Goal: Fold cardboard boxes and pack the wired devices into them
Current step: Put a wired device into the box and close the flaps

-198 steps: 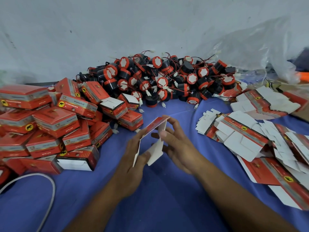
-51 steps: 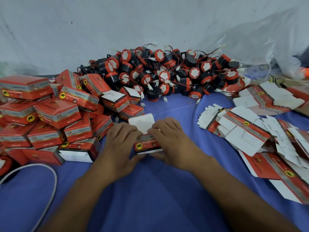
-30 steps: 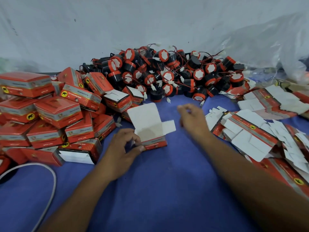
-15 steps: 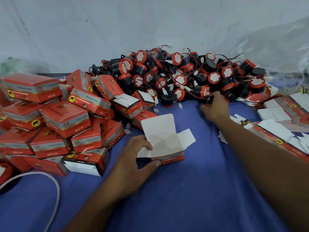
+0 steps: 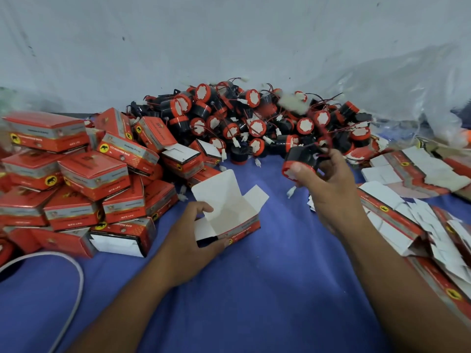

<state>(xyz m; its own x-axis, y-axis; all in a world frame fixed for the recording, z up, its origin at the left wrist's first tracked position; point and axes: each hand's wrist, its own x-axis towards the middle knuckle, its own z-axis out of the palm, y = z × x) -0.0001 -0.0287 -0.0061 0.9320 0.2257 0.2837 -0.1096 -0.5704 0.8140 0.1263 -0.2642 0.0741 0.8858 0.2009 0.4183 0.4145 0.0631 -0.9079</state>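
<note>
Left hand (image 5: 188,240): curled round the left end of the open box (image 5: 229,207), thumb on the red front, fingers hooked over the back wall. The box is held down on the tabletop (image 5: 254,289) with its lid flap raised and a side flap spread to the right. Only white card walls and a dark corner are seen inside.

Right hand (image 5: 328,184): raised just right of the box, closed round a device (image 5: 300,159), thumb pressed on its red-rimmed face. A red wire is seen blurred above the fingers. The device is held clear of the box, not yet in it.

The device pile (image 5: 242,123) is heaped against the wall behind. Closed boxes (image 5: 76,174) are stacked at left. Flat blanks (image 5: 407,225) are strewn at right.
</note>
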